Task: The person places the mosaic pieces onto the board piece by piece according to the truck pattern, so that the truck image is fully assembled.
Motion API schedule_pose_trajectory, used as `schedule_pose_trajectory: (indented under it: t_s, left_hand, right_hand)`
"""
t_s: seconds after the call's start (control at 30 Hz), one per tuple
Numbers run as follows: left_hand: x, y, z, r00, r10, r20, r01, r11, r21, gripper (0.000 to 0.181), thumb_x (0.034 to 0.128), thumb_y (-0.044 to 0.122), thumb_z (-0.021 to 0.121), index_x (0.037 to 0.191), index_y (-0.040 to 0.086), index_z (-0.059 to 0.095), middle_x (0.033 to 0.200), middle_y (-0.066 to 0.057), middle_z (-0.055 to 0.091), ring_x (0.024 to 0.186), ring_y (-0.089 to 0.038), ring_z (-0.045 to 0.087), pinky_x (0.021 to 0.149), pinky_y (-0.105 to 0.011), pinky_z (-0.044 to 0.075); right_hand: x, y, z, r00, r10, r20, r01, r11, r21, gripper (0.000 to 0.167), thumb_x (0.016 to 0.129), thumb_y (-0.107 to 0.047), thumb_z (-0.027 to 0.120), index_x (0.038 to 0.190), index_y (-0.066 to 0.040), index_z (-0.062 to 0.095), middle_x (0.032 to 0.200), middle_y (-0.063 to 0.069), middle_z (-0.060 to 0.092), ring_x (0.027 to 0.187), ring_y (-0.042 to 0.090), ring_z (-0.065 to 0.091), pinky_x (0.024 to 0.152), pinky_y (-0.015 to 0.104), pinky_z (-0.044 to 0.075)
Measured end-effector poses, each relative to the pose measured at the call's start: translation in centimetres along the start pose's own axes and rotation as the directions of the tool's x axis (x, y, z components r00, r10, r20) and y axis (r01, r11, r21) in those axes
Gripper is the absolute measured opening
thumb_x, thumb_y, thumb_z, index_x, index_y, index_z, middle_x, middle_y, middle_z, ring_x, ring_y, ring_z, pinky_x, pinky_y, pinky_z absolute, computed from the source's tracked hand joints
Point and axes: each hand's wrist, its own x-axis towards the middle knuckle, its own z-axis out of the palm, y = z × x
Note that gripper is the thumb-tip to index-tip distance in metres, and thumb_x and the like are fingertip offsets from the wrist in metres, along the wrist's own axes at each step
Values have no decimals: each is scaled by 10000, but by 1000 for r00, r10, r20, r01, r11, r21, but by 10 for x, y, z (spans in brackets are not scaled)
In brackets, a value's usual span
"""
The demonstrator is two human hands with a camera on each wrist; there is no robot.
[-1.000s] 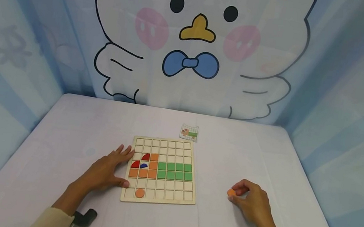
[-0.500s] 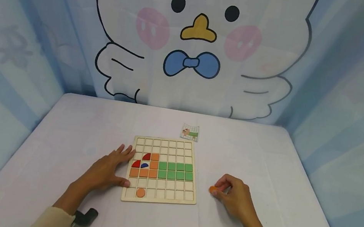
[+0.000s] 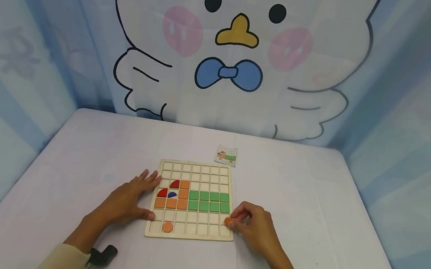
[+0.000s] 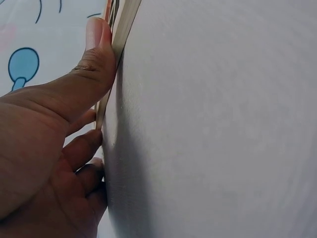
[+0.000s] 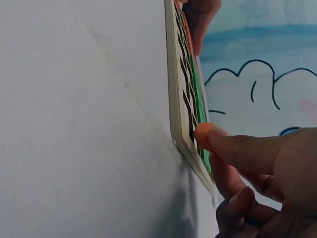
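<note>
A wooden grid board [image 3: 188, 237] lies on the table, holding green squares [image 3: 215, 196], orange squares [image 3: 171, 203], two red quarter-round pieces [image 3: 162, 192] and a blue half-round piece [image 3: 172, 195]. Near its front left, an orange disc [image 3: 167, 226] sits in a cell. My left hand [image 3: 128, 199] rests against the board's left edge, thumb and fingers spread and fairly straight. Between thumb and fingertips, my right hand [image 3: 257, 230] pinches another orange disc [image 5: 203, 135] at the board's right edge. Whether that disc touches the board cannot be told.
Behind the board lies a small picture card [image 3: 227, 155] showing a coloured grid pattern. A white cloth covers the table [image 3: 344, 217]. Printed curtains [image 3: 228, 104] stand at the back and both sides. Each wrist wears a black camera mount [image 3: 103, 255].
My right hand has moved left with the pinched orange disc, from the bare cloth to the board's right edge. My left hand has stayed at the board's left edge.
</note>
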Motion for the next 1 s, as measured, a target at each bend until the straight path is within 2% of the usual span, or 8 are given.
schedule_pose_trajectory:
  t_s: [0.23, 0.37, 0.57, 0.77, 1.0]
  left_hand:
    - [1, -1, -1, 1000, 8, 0, -8, 1000, -5, 1114, 759, 446, 933, 1666, 157, 356, 1754, -111, 274, 1645, -440, 178, 1250, -722, 274]
    - [1, -2, 0, 1000, 9, 2, -9, 1000, -3, 1114, 759, 453, 931, 1666, 157, 355, 1754, -110, 273, 1645, -442, 177, 1248, -723, 278]
    - [0, -2, 0, 1000, 6, 2, -6, 1000, -7, 1114, 760, 459, 930, 1665, 153, 357, 1752, -118, 276, 1642, -451, 178, 1247, -727, 275]
    - [1, -1, 1, 1000, 19, -7, -19, 1000, -2, 1106, 760, 446, 933, 1660, 145, 365, 1747, -124, 286, 1638, -454, 189, 1239, -729, 288]
    - [0, -2, 0, 1000, 16, -2, -16, 1000, 1, 1112, 758, 458, 932, 1661, 144, 364, 1749, -126, 283, 1639, -455, 184, 1238, -733, 287]
  right_hand:
    - [4, -3, 12, 999, -48, 19, 48, 999, 8, 176, 827, -169, 922, 899, -190, 764, 789, -80, 719, 682, 80, 592, 590, 220, 448]
    - [4, -6, 15, 999, -40, 27, 40, 999, 6, 167, 827, -144, 918, 880, -198, 770, 774, -83, 706, 711, 84, 612, 606, 218, 461]
    - [4, -9, 20, 998, -28, 58, 28, 1000, -6, 148, 829, -212, 925, 837, -228, 778, 765, -82, 677, 669, 101, 570, 568, 229, 427]
    - [2, -11, 23, 995, -58, 80, 59, 998, -20, 173, 834, -307, 924, 826, -227, 772, 815, -62, 653, 675, 98, 517, 566, 235, 404]
    - [3, -14, 21, 993, -59, 106, 61, 998, -19, 137, 855, -245, 907, 881, -211, 777, 832, -49, 654, 668, 104, 501, 567, 226, 398]
